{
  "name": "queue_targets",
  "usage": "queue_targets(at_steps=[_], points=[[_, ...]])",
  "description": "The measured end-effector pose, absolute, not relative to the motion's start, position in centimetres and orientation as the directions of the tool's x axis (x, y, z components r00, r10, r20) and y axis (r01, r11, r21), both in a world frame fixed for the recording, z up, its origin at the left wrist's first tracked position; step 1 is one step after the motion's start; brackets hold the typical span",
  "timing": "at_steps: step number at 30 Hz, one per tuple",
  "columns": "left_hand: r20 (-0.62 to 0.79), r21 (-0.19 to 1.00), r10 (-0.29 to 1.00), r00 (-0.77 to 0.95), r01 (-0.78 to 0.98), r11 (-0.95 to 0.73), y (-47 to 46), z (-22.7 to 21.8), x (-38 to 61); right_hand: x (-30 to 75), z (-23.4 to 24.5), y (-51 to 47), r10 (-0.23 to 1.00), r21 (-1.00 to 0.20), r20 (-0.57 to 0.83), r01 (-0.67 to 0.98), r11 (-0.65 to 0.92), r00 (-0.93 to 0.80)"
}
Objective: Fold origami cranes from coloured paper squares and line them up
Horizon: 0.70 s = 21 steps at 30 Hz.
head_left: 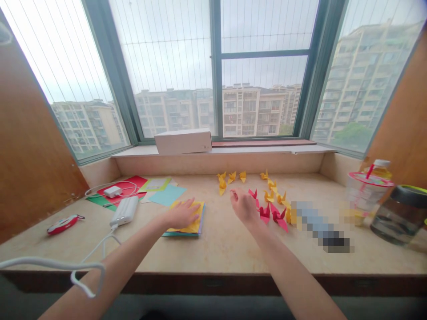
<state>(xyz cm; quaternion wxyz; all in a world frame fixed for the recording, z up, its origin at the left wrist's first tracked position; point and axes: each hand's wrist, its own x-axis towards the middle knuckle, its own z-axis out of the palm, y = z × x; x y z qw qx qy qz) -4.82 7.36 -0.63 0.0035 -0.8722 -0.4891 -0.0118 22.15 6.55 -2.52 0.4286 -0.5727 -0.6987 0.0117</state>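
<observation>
My left hand [182, 214] lies flat with fingers stretched out on a yellow sheet topping a small stack of coloured paper [196, 224]. My right hand [243, 205] hovers just above the desk with fingers loosely spread and nothing in them, right beside several red paper cranes [271, 214]. Yellow paper cranes [230, 178] stand in a row behind it, and more yellow ones [275, 193] run to the right.
Loose red, green and blue sheets [162, 193] lie at the left with a white power bank [125, 211], a charger [112, 191] and cables. A red-white gadget [63, 223], a white box [183, 141] on the sill, and a cup [365, 191] and jar [400, 215] at right.
</observation>
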Motion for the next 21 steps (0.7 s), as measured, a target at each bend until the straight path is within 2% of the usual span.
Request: queue_targets(at_steps=[3, 4, 8, 15, 18, 21], points=[[0.095, 0.068, 0.857, 0.507, 0.855, -0.513, 8.0, 1.7, -3.5, 23.9, -2.1, 7.0, 0.810, -0.352, 0.586, 0.905, 0.239, 0.014], [0.193, 0.112, 0.855, 0.482, 0.854, -0.508, 8.4, 2.3, -2.9, 24.5, -1.9, 7.1, 0.826, -0.313, 0.563, 0.932, 0.180, 0.030], [0.321, 0.156, 0.838, 0.440, 0.849, -0.505, 9.9, 1.9, -0.1, 26.4, -1.8, 7.3, 0.871, -0.250, 0.474, 0.968, -0.010, 0.131], [0.427, 0.230, 0.799, 0.423, 0.804, -0.549, 10.8, -3.0, 2.0, 25.8, -3.4, 9.1, 0.895, -0.142, 0.443, 0.990, 0.022, 0.044], [0.444, 0.265, 0.794, 0.415, 0.786, -0.559, 10.8, -3.5, 1.8, 25.3, -3.7, 9.9, 0.911, -0.122, 0.411, 0.992, 0.019, 0.033], [0.459, 0.358, 0.797, 0.392, 0.739, -0.570, 10.4, -3.5, 1.8, 25.0, -3.7, 10.0, 0.903, -0.135, 0.430, 0.989, 0.063, 0.001]])
